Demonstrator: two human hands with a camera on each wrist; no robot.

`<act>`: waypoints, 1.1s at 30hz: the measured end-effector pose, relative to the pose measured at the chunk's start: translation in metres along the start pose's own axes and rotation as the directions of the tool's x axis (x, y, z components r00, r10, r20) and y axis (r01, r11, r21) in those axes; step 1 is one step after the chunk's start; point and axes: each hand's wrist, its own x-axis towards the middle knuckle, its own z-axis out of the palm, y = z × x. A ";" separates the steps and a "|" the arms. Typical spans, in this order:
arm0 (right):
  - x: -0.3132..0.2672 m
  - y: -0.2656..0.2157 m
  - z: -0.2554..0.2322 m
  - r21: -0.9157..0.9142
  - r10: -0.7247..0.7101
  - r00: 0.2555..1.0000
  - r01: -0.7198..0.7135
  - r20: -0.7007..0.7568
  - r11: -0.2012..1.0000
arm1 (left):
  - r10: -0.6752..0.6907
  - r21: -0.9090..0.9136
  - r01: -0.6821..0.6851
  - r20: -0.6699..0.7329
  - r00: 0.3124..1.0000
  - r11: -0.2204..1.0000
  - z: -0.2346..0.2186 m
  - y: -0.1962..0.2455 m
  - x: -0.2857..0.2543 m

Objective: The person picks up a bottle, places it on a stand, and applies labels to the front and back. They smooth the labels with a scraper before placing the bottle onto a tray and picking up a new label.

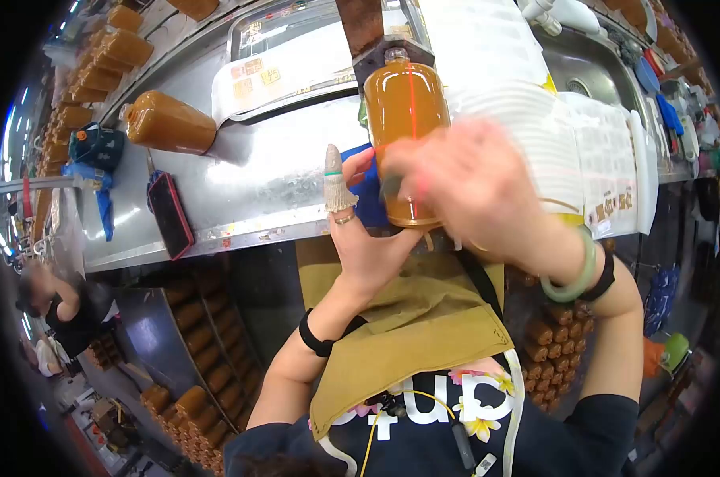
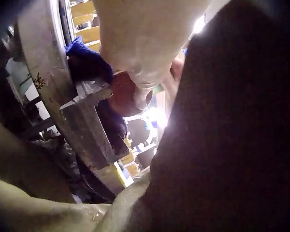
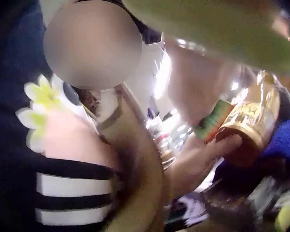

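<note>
An amber-brown bottle (image 1: 405, 99) lies with its neck toward a metal bracket (image 1: 392, 56) and its base toward the person. My left hand (image 1: 376, 258) holds it at the base end, thumb across the bottom and a fingertip at its left side. The forefinger, in a pale finger sleeve (image 1: 334, 179), points up beside it. My right hand (image 1: 479, 183), blurred, is over the bottle's lower right side. In the right wrist view it grips a green and orange sponge-like block (image 3: 215, 121) against the bottle. A thin red light line runs along the bottle.
A second brown bottle (image 1: 169, 123) lies on the metal bench at left, near a phone (image 1: 171, 215). Blue cloth (image 1: 368, 191) is beside the held bottle. White sheets (image 1: 527, 135) and a sink (image 1: 590, 71) are at right. Stacked bottles (image 1: 559, 342) fill racks below.
</note>
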 end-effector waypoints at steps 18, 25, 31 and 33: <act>-0.025 -0.018 0.002 0.263 0.005 0.997 0.017 -0.082 0.965 | 0.109 0.217 -0.123 0.076 0.991 0.968 -0.013 -0.002 -0.002; -0.040 0.005 0.017 0.038 -0.126 0.968 0.137 -0.216 0.990 | 0.061 0.291 -0.104 0.152 0.986 0.951 -0.016 0.012 0.003; -0.019 0.047 0.017 0.137 0.129 0.941 -0.089 -0.313 0.987 | 0.128 0.224 -0.152 0.119 0.985 0.963 -0.019 0.004 0.004; -0.019 0.057 0.005 -0.057 0.058 0.939 -0.082 -0.338 0.995 | 0.112 0.222 -0.141 0.137 0.984 0.965 -0.022 0.001 0.003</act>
